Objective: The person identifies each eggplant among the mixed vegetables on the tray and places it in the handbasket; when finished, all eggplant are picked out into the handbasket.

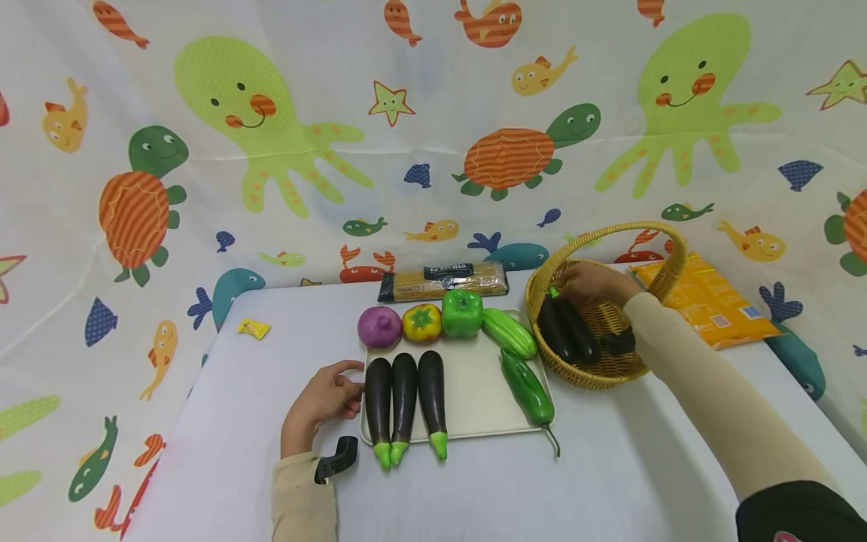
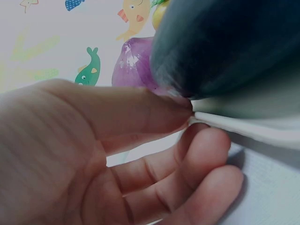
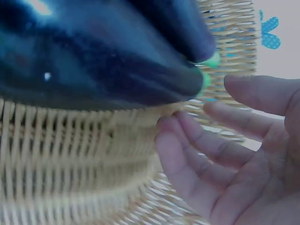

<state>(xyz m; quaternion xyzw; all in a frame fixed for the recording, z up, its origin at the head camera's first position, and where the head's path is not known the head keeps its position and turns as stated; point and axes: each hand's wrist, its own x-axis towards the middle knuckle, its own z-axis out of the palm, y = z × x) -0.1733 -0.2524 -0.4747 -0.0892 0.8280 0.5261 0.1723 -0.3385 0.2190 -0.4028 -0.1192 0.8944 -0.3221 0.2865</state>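
Note:
My left hand (image 1: 327, 397) pinches the left rim of a cream tray (image 1: 474, 391); in the left wrist view the thumb lies over the tray rim (image 2: 253, 129) and fingers curl below. Three dark eggplants (image 1: 404, 395) lie side by side on the tray's left part, green stem ends over the front edge. Inside a wicker basket (image 1: 596, 380) on the right, my right hand (image 1: 597, 284) hovers by the green ends of two eggplants (image 1: 569, 331). The right wrist view shows its fingers loosely bent, apart from the eggplants (image 3: 93, 61), holding nothing.
Along the tray's back sit a purple onion (image 1: 379, 327), yellow pepper (image 1: 422, 323), green bell pepper (image 1: 462, 313) and ridged green vegetable (image 1: 509, 333); a long green pepper (image 1: 527, 386) lies right. Behind is packaged spaghetti (image 1: 443, 282). An orange bag (image 1: 711, 301) and yellow packet (image 1: 254, 328) flank them.

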